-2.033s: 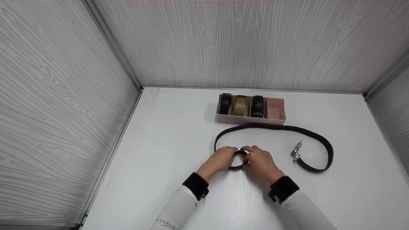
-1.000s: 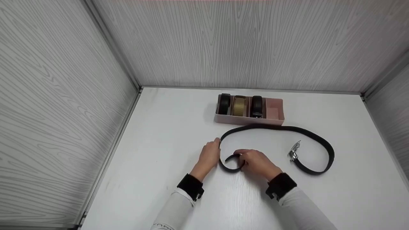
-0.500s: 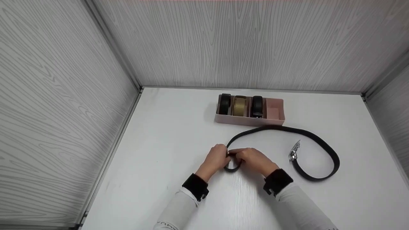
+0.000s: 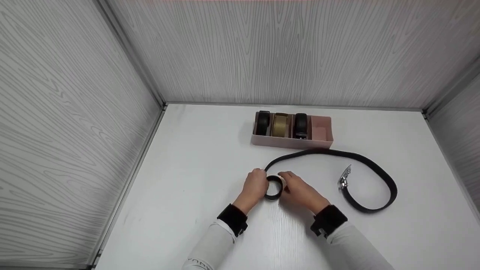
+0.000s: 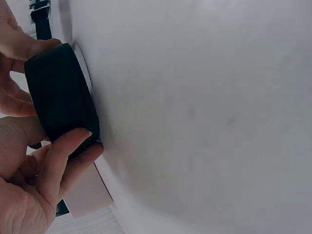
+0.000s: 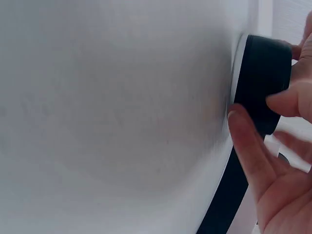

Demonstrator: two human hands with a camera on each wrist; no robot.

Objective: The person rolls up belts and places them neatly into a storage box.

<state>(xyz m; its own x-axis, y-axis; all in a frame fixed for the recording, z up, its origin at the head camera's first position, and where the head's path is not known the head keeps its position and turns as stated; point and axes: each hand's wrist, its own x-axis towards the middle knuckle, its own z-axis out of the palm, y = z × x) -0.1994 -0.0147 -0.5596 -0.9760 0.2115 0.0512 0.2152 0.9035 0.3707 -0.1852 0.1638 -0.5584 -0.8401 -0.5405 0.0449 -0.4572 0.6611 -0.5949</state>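
Observation:
A long black belt [image 4: 369, 164] stands on edge on the white table, and its silver buckle [image 4: 343, 181] lies at the right end of a wide curve. The tail is wound into a small ring, the belt coil [image 4: 273, 197]. My left hand [image 4: 255, 187] grips this coil on its left side, with fingertips on the outer face of the belt coil [image 5: 61, 92] in the left wrist view. On the other side my right hand [image 4: 302, 190] has its fingers loosely spread against the belt coil [image 6: 261, 75], without a visible pinch. Some right fingertips are hidden in the head view.
Behind the belt is a pink divided box [image 4: 290, 142]. It holds a black rolled belt [image 4: 263, 123], a gold rolled belt [image 4: 279, 125] and another black rolled belt [image 4: 300, 125] in separate compartments; its right compartment shows bare pink. Grey wood-grain walls [image 4: 240, 52] enclose the table.
The tail loosened into an open hook, then was wound into a round coil again. My left hand went left along the strap and came back; my right fingers have spread. The belt's right bend shifted slightly right.

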